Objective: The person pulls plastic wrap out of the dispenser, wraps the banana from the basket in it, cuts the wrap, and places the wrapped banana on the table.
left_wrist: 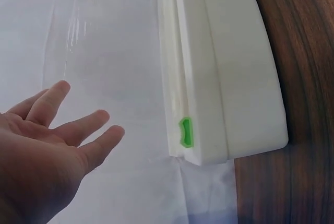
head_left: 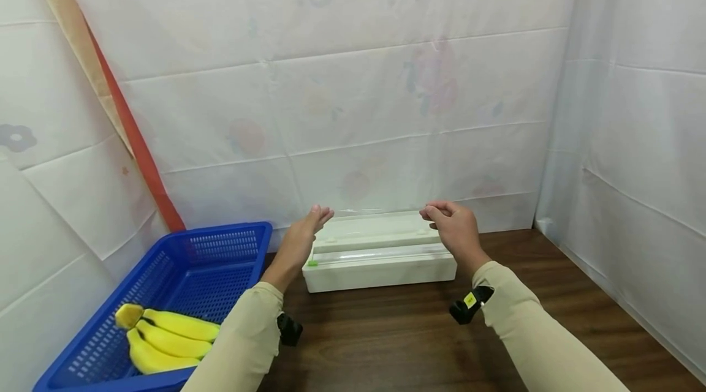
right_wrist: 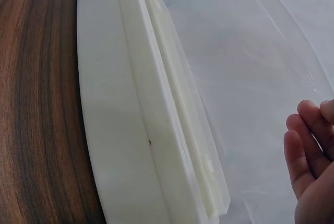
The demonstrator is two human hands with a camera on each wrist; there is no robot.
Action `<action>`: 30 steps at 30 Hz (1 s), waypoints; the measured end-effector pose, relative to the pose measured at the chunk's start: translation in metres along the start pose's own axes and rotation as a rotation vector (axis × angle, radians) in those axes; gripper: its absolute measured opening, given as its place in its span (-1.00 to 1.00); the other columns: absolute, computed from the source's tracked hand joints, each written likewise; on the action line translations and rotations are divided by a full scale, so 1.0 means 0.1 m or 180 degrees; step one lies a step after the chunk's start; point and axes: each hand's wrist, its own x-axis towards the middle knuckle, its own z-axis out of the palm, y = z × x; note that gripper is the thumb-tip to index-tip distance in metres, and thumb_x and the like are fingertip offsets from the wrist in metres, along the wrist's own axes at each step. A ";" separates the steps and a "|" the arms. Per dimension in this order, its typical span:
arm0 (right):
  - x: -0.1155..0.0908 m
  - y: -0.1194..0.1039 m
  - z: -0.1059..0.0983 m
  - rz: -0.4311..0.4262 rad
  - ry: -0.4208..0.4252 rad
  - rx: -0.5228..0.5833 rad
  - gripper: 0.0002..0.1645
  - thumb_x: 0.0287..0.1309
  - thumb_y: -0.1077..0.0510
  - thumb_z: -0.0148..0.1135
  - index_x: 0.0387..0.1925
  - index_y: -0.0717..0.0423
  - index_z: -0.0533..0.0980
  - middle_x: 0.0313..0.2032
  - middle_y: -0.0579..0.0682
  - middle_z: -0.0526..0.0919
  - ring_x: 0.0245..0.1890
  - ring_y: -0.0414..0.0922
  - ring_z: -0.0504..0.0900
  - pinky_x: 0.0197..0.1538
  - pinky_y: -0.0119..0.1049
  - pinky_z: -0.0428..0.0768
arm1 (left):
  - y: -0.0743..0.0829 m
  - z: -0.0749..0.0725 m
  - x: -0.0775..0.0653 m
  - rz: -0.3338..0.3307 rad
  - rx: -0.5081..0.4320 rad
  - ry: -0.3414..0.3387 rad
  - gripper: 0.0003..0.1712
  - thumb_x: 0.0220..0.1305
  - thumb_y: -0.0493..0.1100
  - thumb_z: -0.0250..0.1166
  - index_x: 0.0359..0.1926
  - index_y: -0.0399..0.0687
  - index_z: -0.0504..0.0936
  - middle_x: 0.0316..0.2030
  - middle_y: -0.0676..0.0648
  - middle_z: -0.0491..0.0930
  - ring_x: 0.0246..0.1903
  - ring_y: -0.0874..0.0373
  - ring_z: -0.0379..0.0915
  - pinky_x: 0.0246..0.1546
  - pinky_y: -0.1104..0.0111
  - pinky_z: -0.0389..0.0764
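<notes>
Toward the worktop's [head_left: 364, 337] left edge, the left sleeve [head_left: 242, 331] hides the tips of the bananas [head_left: 170, 339]; the head view crops the blue basket [head_left: 220, 244]. The right wrist view crops the right hand [right_wrist: 317, 197]; the clear film [right_wrist: 240, 72] shows only faintly.

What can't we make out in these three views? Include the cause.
- Head: ends of the bananas, behind the left sleeve.
- Head: outer near side of the blue basket, cut by the bottom edge.
- Left wrist: far end of the white film dispenser, cut by the top edge; clear film too transparent to trace fully.
- Right wrist: part of the right hand, cut by the right edge.
</notes>
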 end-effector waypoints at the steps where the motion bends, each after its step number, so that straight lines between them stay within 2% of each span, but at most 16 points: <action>1: 0.00 0.00 0.00 0.0000 0.0005 0.0012 -0.66 0.42 0.01 0.20 0.00 0.18 0.63 -0.10 0.10 0.75 -0.05 -0.01 0.70 0.01 -0.08 0.64 | 0.00 0.00 0.00 0.0009 0.0022 -0.0012 -0.12 0.49 0.44 -0.34 0.48 -0.03 0.31 0.37 0.02 0.39 0.47 0.03 0.05 0.43 -0.05 0.04; 4: 0.01 -0.01 -0.02 -0.0029 0.0010 0.0022 -0.67 0.43 0.00 0.20 0.01 0.15 0.62 -0.10 0.08 0.75 -0.05 -0.01 0.70 0.02 -0.08 0.63 | 0.01 -0.02 0.00 0.0049 0.0077 -0.0054 -0.15 0.50 0.43 -0.35 0.47 0.02 0.33 0.38 0.04 0.37 0.50 0.05 -0.05 0.45 -0.05 -0.03; 9: 0.00 -0.04 -0.02 -0.0066 0.0007 0.0053 -0.68 0.43 0.00 0.19 0.00 0.13 0.62 -0.10 0.05 0.74 -0.04 -0.02 0.69 0.04 -0.06 0.63 | 0.04 -0.03 -0.01 0.0119 0.0059 -0.0105 -0.21 0.55 0.36 -0.36 0.47 0.00 0.33 0.39 0.04 0.36 0.49 0.05 0.00 0.45 -0.01 0.02; 14: 0.00 -0.08 -0.04 -0.0086 0.0028 0.0100 -0.67 0.43 0.01 0.19 0.02 0.15 0.62 -0.08 0.05 0.74 -0.06 -0.04 0.69 0.03 -0.12 0.63 | 0.06 -0.02 -0.01 0.0169 0.0047 -0.0154 -0.18 0.54 0.37 -0.37 0.51 -0.03 0.25 0.41 0.04 0.33 0.47 0.00 0.05 0.44 0.02 0.05; 20: 0.03 -0.11 -0.04 -0.0119 0.0026 0.0051 -0.61 0.46 -0.01 0.15 0.10 0.17 0.59 -0.04 0.03 0.74 -0.08 -0.05 0.70 0.02 -0.17 0.64 | 0.08 -0.01 0.01 0.0242 -0.0109 -0.0160 -0.14 0.55 0.36 -0.37 0.54 -0.14 0.15 0.44 -0.04 0.28 0.50 0.08 -0.05 0.45 0.06 0.06; 24: 0.02 -0.12 -0.05 -0.0175 -0.0002 0.0148 -0.62 0.46 0.03 0.15 0.13 0.18 0.58 -0.02 0.05 0.73 -0.02 -0.06 0.69 0.03 -0.14 0.63 | 0.10 -0.01 0.03 0.0224 -0.0218 -0.0194 -0.15 0.55 0.35 -0.38 0.56 -0.13 0.08 0.46 0.00 0.23 0.51 0.10 -0.09 0.44 -0.03 0.03; 28: 0.02 -0.13 -0.05 -0.0213 -0.0042 0.0217 -0.61 0.46 0.07 0.13 0.17 0.20 0.55 0.02 0.08 0.71 0.04 -0.08 0.67 0.06 -0.11 0.62 | 0.11 -0.02 0.03 0.0154 -0.0345 -0.0264 -0.14 0.54 0.37 -0.37 0.57 -0.09 0.04 0.49 0.02 0.17 0.52 0.06 -0.13 0.43 -0.18 -0.10; 30: 0.02 -0.14 -0.04 -0.0215 -0.0055 0.0226 -0.60 0.46 0.07 0.12 0.19 0.20 0.54 0.03 0.09 0.70 0.05 -0.08 0.66 0.07 -0.09 0.61 | 0.11 -0.02 0.03 0.0116 -0.0371 -0.0282 -0.14 0.54 0.38 -0.37 0.58 -0.07 0.03 0.50 0.05 0.16 0.52 0.05 -0.14 0.43 -0.19 -0.16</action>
